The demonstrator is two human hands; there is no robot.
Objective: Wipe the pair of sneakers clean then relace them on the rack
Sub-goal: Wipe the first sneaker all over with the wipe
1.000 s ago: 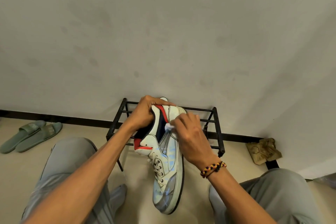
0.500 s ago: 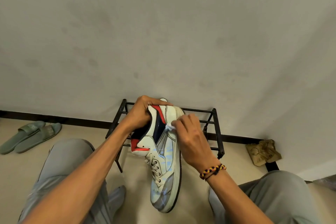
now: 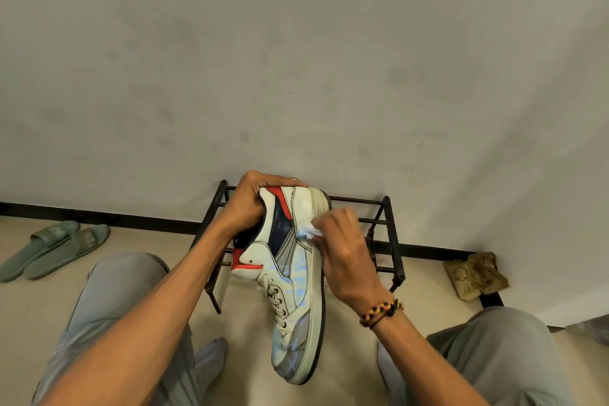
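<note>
The sneaker [image 3: 293,277] is held up in the air in front of the rack [image 3: 389,241], toe toward the person, lying on its side with the sole edge turned right. The left hand [image 3: 250,204] wraps around the heel collar, thumb across the top. The right hand [image 3: 346,254] pinches a small white wipe [image 3: 309,231] against the side panel near the heel.

To do this well, I'd say keep the heel grip firm so the shoe doesn't twist under the rubbing, work in short strokes down the panel toward the toe, and fold the wipe to a fresh face once it greys. The seams and the sole rim probably need the most pressure.

The other sneaker isn't anywhere I can see. The far side of this one is turned away, so its dirt can't be judged. The right fingertips are mostly hidden behind the hand, and the laces [image 3: 275,295] are too small to tell whether they're threaded fully.
</note>
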